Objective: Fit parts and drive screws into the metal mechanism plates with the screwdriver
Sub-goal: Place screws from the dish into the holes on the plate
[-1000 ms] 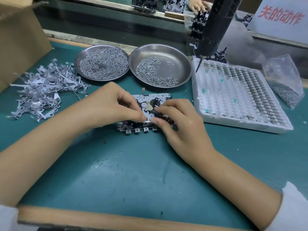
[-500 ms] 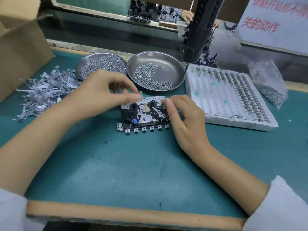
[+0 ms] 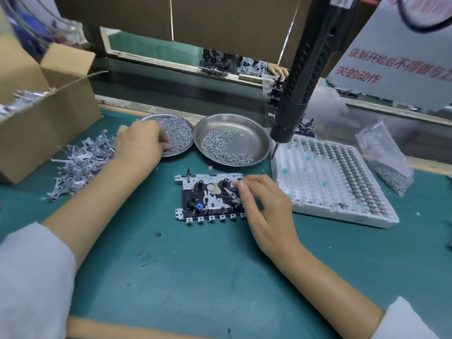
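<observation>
On our green mat (image 3: 195, 277) we list: cardboard box (image 3: 49, 113) — far left, flaps open; clear plastic bag (image 3: 386, 157) of small metal bits — far right; white sign (image 3: 396, 52) with red characters, behind.

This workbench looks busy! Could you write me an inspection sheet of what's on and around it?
Surface: green bench mat, scuffed, wooden front edge.
Job's things: metal mechanism plate with black parts lies flat at centre; black powered screwdriver hangs above the white foam tray of small parts; two round steel dishes of screws.
Clutter: pile of grey stamped metal pieces, open cardboard box, clear plastic bag of small parts.
Grippers: left hand reaches into the left dish; right hand rests fingers on the plate.
Cables: dark loop, top right.
Surroundings: sign with red writing.
</observation>
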A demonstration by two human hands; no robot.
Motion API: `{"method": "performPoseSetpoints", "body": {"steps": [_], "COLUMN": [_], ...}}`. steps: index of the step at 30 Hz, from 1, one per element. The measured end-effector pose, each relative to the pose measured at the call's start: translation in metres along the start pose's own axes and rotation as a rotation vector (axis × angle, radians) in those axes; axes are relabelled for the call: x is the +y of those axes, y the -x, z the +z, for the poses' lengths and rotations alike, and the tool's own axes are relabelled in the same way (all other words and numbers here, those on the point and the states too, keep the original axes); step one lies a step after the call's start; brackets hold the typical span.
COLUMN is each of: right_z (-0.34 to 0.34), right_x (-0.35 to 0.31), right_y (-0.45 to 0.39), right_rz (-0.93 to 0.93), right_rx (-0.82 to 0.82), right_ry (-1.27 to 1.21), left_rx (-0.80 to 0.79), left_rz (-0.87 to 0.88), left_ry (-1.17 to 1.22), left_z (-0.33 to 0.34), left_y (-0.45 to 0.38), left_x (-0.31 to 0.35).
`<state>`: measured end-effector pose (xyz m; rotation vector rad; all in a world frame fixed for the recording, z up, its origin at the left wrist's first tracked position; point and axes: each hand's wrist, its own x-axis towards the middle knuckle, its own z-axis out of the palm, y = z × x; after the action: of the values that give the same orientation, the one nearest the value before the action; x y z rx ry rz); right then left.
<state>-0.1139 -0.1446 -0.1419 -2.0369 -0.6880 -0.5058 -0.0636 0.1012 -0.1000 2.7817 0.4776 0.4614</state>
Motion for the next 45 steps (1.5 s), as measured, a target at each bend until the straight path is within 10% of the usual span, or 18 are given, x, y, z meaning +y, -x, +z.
{"method": "performPoseSetpoints", "body": {"steps": [19, 28, 45], "right_z": [-0.005, 0.021, 0.015], "right_x": [-0.008, 0.007, 0.018], "right_y": [-0.036, -0.119, -0.099], "right_rz": [-0.058, 0.384, 0.323], "right_rx": [-0.05, -0.539, -0.013], "right_ry": [0.111, 0.461, 0.077], "left_rx": [0.28, 0.3, 0.253], "left_rz": [0.126, 0.213, 0.344], "left_ry": [0.111, 0.566, 0.811], "left_z": [0.006, 0.01, 0.024], "left_y": [0.011, 0.031, 0.058], "left_x": [-0.006, 0.018, 0.039]}}
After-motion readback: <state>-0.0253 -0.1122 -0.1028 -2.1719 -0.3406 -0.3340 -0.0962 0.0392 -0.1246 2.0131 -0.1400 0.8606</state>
